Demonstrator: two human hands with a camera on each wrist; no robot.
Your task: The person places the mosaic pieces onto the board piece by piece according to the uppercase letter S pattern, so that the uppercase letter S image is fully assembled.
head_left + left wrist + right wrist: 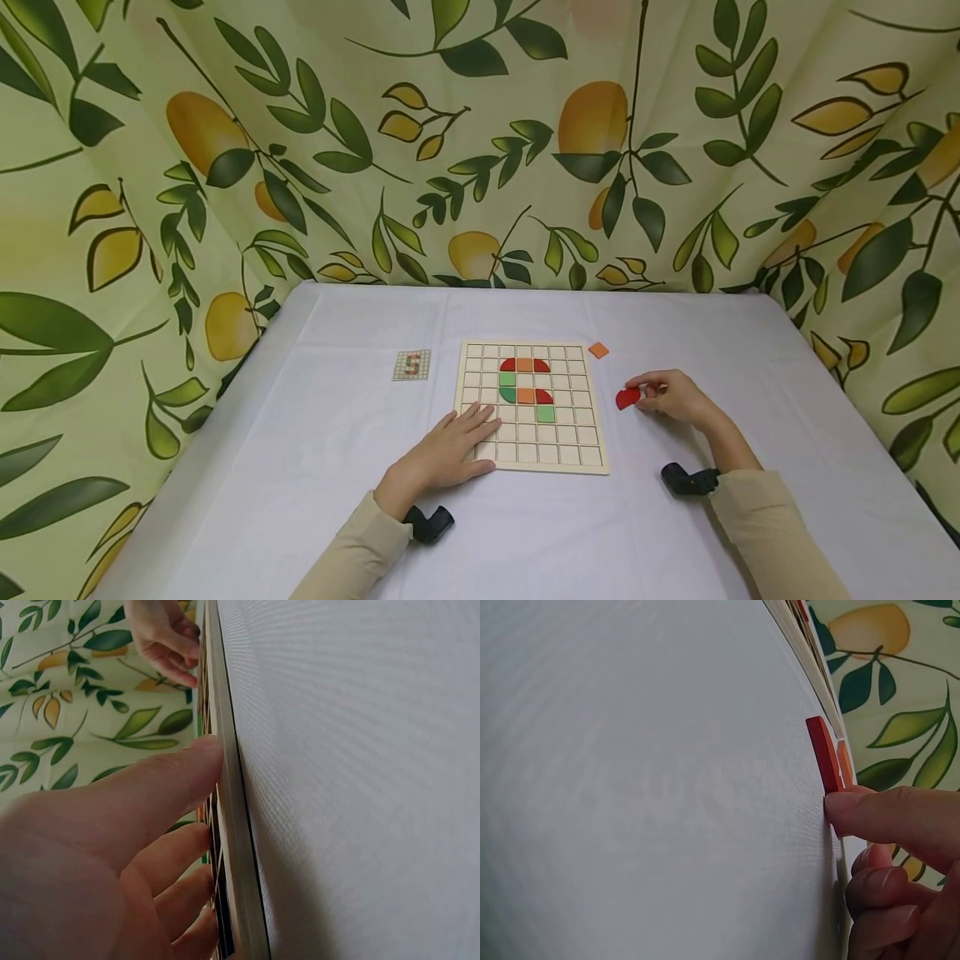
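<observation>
My left hand (444, 452) rests with spread fingers on the lower left corner of a wooden grid board (570, 455). In the left wrist view its thumb (199, 761) lies along the board's edge. On the grid, red, orange and green tiles form a curved figure, with a light green square (545, 413) lowest. Right of the board my right hand (673, 398) pinches a red rounded tile (627, 398) between thumb and finger. The right wrist view shows this red tile (823, 756) edge-on, close over the white cloth.
An orange square tile (598, 350) lies just off the board's upper right corner. To the board's left is a small card (412, 365) printed with a grid and a coloured figure. A leaf-patterned curtain (480, 167) hangs behind the white-covered table (315, 433).
</observation>
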